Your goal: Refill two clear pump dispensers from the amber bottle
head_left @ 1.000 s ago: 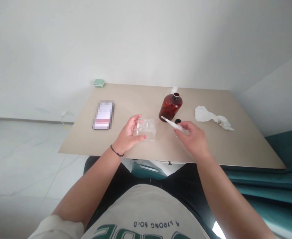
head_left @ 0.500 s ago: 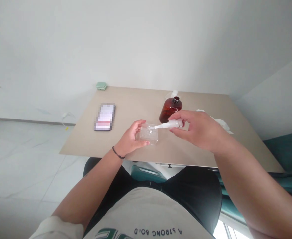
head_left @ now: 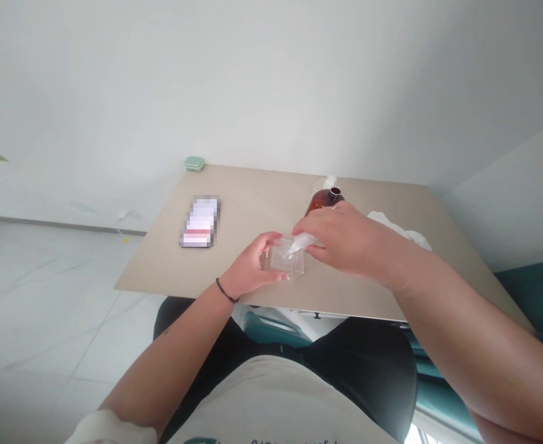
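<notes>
My left hand (head_left: 259,262) is wrapped round a clear, square-sided bottle (head_left: 287,265), thumb on the near side and fingers on the far side. The bottle is at the near part of the table. My right hand (head_left: 334,237) grips a white pump piece (head_left: 303,242) with a narrow, tapering end. That narrow end points down and left at the bottle's mouth; I cannot tell how deep it goes. Behind my right hand stands a dark brown bottle (head_left: 323,200) with an uncapped neck, its lower part hidden by the hand.
A phone (head_left: 200,222) with a blurred screen lies at the left of the table (head_left: 253,191). At the back left corner is a small green box (head_left: 194,163). A clear item with a white top (head_left: 330,181) stands behind the brown bottle. Crumpled white tissue (head_left: 414,237) lies to the right.
My right hand has moved left and turned downward, bringing the white pump piece from nearly level to a steeper tilt at the clear bottle. The view has shifted slightly.
</notes>
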`<state>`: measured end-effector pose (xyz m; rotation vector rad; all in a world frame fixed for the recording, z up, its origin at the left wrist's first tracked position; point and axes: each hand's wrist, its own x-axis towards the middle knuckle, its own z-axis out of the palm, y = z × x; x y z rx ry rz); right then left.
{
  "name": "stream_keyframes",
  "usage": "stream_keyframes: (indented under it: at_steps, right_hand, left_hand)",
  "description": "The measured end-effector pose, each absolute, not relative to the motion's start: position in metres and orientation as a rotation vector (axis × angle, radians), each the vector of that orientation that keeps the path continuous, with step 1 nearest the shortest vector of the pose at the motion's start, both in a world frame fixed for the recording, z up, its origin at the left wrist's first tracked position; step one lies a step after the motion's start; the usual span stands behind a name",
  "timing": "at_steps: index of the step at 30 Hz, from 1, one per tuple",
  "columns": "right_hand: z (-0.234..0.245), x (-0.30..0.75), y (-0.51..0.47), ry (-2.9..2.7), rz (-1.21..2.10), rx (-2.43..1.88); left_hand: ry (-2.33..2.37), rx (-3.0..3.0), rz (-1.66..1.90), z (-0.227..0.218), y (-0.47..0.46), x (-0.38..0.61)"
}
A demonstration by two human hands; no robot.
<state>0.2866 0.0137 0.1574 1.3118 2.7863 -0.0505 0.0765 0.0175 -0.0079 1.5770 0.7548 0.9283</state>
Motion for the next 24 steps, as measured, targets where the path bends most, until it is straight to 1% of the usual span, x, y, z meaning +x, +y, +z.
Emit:
stream_keyframes:
  at_steps: [11,19,22,24]
  right_hand:
    - [0.149,0.256,0.014,2.6,0.055,1.173]
    - [0.151,0.246,0.019,2.436,0.103,1.297]
    - [0.154,0.255,0.021,2.464,-0.01,1.421]
    - [0.154,0.271,0.023,2.564,-0.241,1.588]
  left_hand:
    - [0.712,1.605,0.962,-0.004,0.018,0.077]
    - [0.795,1.665,0.914,-0.001,0.017,0.075]
    - [0.759,1.614,0.892,0.001,0.016,0.074]
    - [0.762,1.598,0.881,0.0,0.015,0.073]
